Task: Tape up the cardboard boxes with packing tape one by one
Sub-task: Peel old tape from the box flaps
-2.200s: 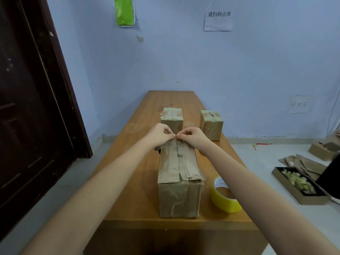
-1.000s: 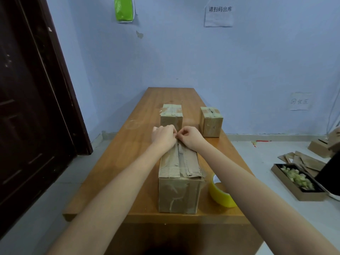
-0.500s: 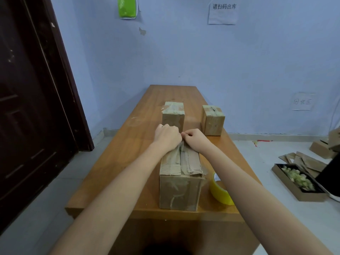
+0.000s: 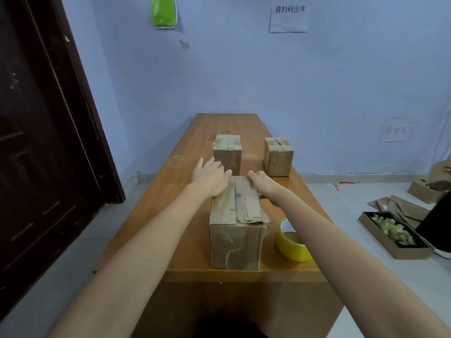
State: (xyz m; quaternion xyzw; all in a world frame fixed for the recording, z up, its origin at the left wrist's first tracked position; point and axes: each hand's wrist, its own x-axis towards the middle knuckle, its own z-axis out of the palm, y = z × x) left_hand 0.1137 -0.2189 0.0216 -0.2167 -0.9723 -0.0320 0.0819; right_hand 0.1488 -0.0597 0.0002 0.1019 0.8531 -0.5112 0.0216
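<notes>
Your left hand (image 4: 211, 178) lies flat at the far left corner of the long cardboard box (image 4: 236, 225), its fingers (image 4: 220, 172) straight and spread, gripping nothing. Your right hand (image 4: 264, 187) rests along the box's far right top edge with relaxed, extended fingers, likewise holding nothing; whether its palm presses the flap or only touches it cannot be told. The box stands at the near end of the wooden tabletop (image 4: 195, 215), lengthwise away from you, its top flaps closed with a seam down the middle and the torn, ragged edge of the right flap overhanging the near right corner. Just beside the box on its right, near the tabletop's front edge, the roll of yellow packing tape (image 4: 291, 242) leans on its side, partly hidden by your right forearm. Farther along the tabletop two smaller boxes stand apart from each other, one (image 4: 227, 153) straight beyond your left hand, the other (image 4: 279, 156) to the right, both with tape across their tops. On the floor at the right lies a shallow tray (image 4: 393, 235) of pale scraps beside loose cardboard pieces (image 4: 400, 206).
</notes>
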